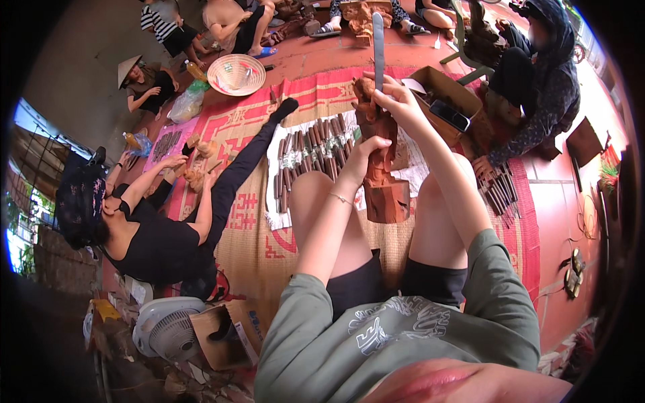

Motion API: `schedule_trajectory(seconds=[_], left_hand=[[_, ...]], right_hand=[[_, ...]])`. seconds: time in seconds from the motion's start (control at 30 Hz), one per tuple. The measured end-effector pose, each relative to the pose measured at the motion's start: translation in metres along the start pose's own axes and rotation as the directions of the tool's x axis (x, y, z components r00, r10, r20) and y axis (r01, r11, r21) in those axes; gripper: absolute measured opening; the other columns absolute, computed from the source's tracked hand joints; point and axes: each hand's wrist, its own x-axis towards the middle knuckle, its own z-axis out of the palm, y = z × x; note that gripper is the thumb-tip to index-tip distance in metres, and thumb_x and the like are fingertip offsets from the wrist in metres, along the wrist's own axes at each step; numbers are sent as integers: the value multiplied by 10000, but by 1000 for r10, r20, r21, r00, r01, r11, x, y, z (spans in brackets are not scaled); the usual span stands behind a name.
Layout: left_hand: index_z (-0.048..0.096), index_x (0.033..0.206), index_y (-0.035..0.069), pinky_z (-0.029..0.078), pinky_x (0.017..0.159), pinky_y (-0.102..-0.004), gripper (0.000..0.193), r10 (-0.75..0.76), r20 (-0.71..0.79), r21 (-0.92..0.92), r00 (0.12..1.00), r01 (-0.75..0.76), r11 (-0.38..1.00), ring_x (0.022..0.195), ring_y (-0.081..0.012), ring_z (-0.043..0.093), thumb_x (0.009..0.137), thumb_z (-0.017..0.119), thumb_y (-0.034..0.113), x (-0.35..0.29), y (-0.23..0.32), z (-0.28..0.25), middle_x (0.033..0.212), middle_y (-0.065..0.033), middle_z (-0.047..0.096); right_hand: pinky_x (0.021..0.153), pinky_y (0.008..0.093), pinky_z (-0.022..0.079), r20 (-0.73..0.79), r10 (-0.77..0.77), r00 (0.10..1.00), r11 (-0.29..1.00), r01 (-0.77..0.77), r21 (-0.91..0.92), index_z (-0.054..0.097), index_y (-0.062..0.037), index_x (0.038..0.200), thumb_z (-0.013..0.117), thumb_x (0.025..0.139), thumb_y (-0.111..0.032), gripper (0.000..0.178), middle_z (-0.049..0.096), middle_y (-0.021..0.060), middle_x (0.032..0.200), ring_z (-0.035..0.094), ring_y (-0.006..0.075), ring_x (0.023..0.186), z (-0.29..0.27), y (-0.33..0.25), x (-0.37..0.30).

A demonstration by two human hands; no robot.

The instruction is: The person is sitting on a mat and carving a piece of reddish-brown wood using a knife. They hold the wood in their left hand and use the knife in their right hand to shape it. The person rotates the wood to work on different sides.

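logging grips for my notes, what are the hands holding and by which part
The left hand holds the reddish wood carving at its middle; the right hand holds the flat metal blade near its lower visible end.

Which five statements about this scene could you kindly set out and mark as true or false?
1. The left hand grips the reddish wooden carving. True.
2. The grey blade lies flat on the mat. False: the grey blade is at the carving's upper end, by the right hand.
3. The brown-handled tools left of the carving lie on a white cloth. True.
4. The white fan is at the picture's upper right. False: the white fan is at the lower left.
5. The co-worker in black has a leg stretched over the mat. True.
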Motion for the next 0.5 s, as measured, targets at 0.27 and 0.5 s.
schedule_trajectory(seconds=[0.27,0.5], left_hand=[[590,798,45,438,692,-214,197,82,-94,142,992,-68,988,678,-94,540,738,586,233,-4,14,5,719,-15,574],[557,706,54,466,617,-235,180,83,-83,130,993,-72,989,602,-104,543,742,566,230,-5,16,16,675,-27,560]], right_hand=[[847,291,403,63,-70,996,975,55,217,614,31,765,573,855,-218,268,404,75,1312,478,133,1053,-5,17,11],[750,278,481,-36,-83,996,991,87,104,618,67,839,561,866,-180,255,419,90,1284,578,140,871,-3,10,8]])
